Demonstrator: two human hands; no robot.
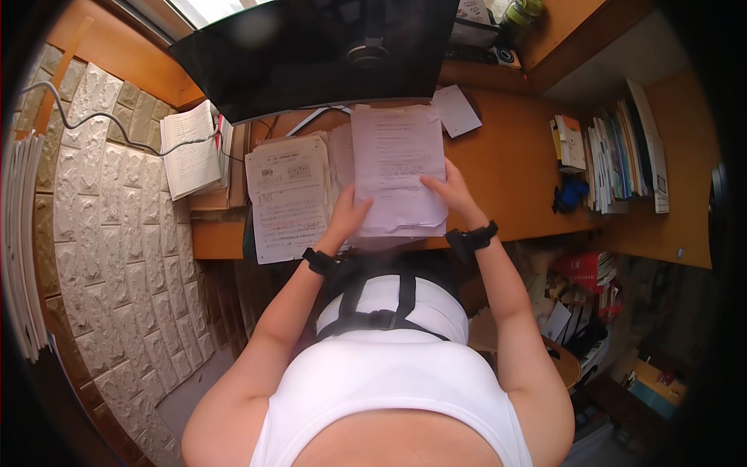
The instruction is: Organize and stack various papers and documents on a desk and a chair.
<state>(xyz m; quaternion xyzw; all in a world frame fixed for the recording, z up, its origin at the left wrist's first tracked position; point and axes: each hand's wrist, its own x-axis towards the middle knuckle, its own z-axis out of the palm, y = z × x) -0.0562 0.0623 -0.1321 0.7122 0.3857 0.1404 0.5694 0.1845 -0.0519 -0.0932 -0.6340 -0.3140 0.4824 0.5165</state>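
Between my two hands is a stack of printed paper sheets (397, 152), held near the front edge of the wooden desk (502, 157). My left hand (349, 215) grips its lower left side, thumb on top. On the right side, my right hand (452, 187) holds it the same way, with the fingers hidden underneath. The bottom edges of the sheets are slightly uneven. To the left lies another pile of printed sheets (290, 198), its top page bearing print and handwriting. More loose sheets (342, 149) show between the two piles.
A large dark monitor (315, 58) stands behind the papers. A white card (457, 111) lies right of the stack. Books (618, 157) stand in a row at the right, beside a blue object (571, 194). Handwritten papers (189, 149) rest at the left, near a grey cable (117, 119).
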